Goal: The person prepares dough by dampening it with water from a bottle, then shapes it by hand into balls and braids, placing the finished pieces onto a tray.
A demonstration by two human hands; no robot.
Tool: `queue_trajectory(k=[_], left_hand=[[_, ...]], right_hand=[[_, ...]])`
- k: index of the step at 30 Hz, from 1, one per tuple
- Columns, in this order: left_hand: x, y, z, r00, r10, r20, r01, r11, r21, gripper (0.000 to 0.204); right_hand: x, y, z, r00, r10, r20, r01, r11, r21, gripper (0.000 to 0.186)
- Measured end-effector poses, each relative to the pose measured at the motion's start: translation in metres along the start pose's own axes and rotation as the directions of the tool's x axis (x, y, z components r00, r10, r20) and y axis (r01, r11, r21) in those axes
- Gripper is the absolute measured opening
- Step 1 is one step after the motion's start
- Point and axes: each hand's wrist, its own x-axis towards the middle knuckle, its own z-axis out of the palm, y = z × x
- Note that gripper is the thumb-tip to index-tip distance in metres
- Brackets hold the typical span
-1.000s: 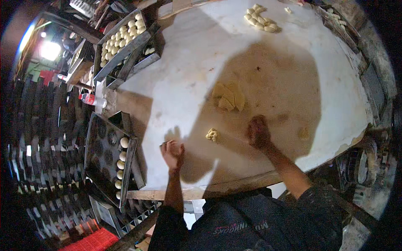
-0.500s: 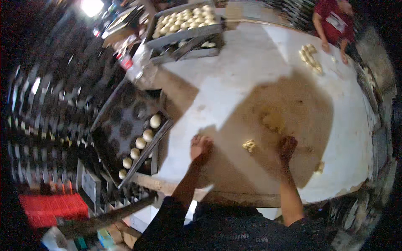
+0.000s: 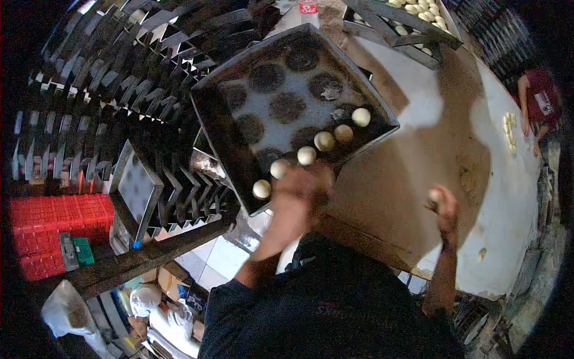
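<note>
Dough balls (image 3: pixel 324 141): six visible, in a row along the table side of the dark tray (image 3: pixel 287 109). Right hand (image 3: pixel 446 212) now has a loose ball (image 3: pixel 435 195) over the table, fingers curled around it. Left hand (image 3: pixel 302 194) was over the tabletop half a second ago, now at the tray's near side by the row; blurred, can't tell how open or whether it holds anything. Visible row count unchanged at six, so handling seems to be shifting from table to tray, with nothing visibly added.

White table (image 3: pixel 505 203) is partly in brown shadow; small dough scrap (image 3: pixel 482 254) near its right edge. Room: red crates (image 3: pixel 60 224) at left, racked trays (image 3: pixel 140 206) beside them. Farther, bottle (image 3: pixel 309 8) past the tray, another ball-filled tray (image 3: pixel 412 40), dough pieces (image 3: pixel 509 131) near a co-worker (image 3: pixel 541 99) in dark red.
</note>
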Motion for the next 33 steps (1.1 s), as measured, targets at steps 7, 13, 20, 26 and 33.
queue_trajectory(k=[7, 13, 20, 26, 33], left_hand=[[-0.001, -0.094, -0.077, 0.843, -0.509, 0.175, 0.342, 0.758, 0.555, 0.039], [-0.003, -0.073, -0.060, 0.966, -0.221, -0.134, 0.259, 0.846, 0.467, 0.069], [0.011, 0.037, 0.045, 0.909, 0.115, -0.400, -0.056, 0.986, 0.156, 0.036], [0.072, 0.230, 0.244, 0.842, 0.437, 0.317, -0.228, 0.820, -0.524, 0.037], [0.085, 0.325, 0.508, 0.979, 0.050, 0.199, -0.039, 0.998, -0.058, 0.061]], right_hand=[[0.015, -0.161, 0.288, 0.441, -0.754, 0.486, 0.797, 0.578, 0.173, 0.033], [0.029, -0.125, 0.280, 0.359, -0.787, 0.502, 0.928, 0.358, -0.101, 0.024], [0.056, 0.000, 0.028, 0.592, -0.791, 0.154, 0.767, 0.494, -0.410, 0.015], [0.109, 0.104, -0.234, 0.810, -0.400, -0.429, 0.104, 0.817, -0.567, 0.016], [0.208, 0.202, -0.305, 0.802, -0.591, 0.080, 0.552, 0.684, -0.478, 0.031]])
